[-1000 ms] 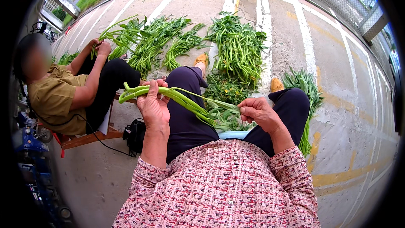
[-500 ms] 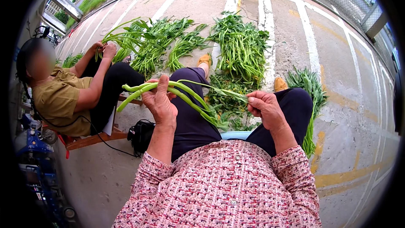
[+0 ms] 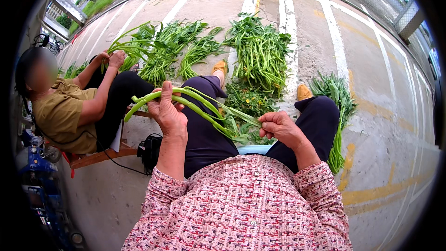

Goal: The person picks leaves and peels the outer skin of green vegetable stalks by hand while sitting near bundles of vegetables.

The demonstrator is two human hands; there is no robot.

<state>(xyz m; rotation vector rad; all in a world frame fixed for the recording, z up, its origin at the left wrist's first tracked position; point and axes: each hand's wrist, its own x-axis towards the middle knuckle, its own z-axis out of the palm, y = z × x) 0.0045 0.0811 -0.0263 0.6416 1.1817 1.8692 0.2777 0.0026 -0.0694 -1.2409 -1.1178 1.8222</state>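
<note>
My left hand [image 3: 169,117] is closed around a few thick green water spinach stems [image 3: 204,110], with the thumb pointing up. Their cut ends stick out to its left, and the leafy ends droop to the right over my lap. Between the thumb and fingers of my right hand [image 3: 281,129] is the tip of a long narrow leaf [image 3: 247,116], stretched out from the bunch. Below and beyond the stems, a heap of loose leaves and scraps [image 3: 253,101] lies on the ground between my feet.
A large water spinach pile [image 3: 261,53] lies ahead, more bundles [image 3: 169,49] to the left, another [image 3: 335,125] beside my right knee. At left a seated co-worker [image 3: 76,107] handles stems, near a black bag [image 3: 149,152] and a blue vehicle [image 3: 35,158].
My right hand has moved slightly down and toward my left hand, still pinching the leaf. The left hand keeps its hold on the stems. The whole view has shifted a little.
</note>
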